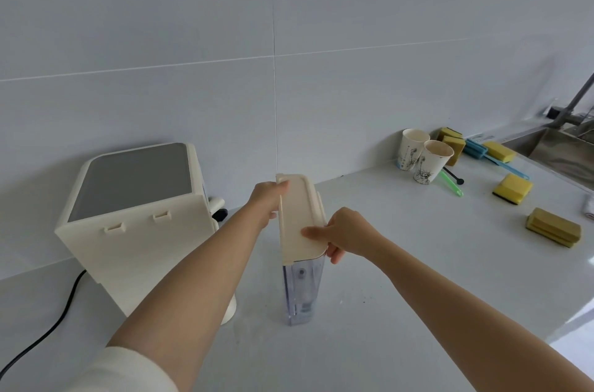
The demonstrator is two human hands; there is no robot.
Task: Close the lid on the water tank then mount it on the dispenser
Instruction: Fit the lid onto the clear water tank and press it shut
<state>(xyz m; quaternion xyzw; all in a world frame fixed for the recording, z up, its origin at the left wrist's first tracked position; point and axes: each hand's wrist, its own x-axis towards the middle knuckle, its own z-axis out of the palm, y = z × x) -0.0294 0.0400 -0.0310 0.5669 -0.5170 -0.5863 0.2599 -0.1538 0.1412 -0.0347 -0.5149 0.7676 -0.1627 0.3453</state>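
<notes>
Standing upright on the white surface (pixel 401 263), the clear water tank (pixel 302 292) sits just R of the dispenser (pixel 135 224); both hands grip its cream lid (pixel 299 218), left hand (pixel 268 202) at far end, right hand (pixel 345 235) near. Grey tiled wall behind; cups (pixel 421 160), sponges (pixel 512 188) far R.

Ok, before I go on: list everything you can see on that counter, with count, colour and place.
Water tank: one, clear, upright, counter centre.
Lid: one, cream, on tank top, held by both hands.
Dispenser: one, cream with grey top, left of tank.
Power cable: one, black, front left.
Paper cups: two, white printed, back right.
Sponges: several, yellow, right side, near sink.
Brushes: blue and green handles, beside the cups.
Sink: one, steel, far right.
Left hand: gripping the lid's far end.
Right hand: gripping the lid's near end.
</notes>
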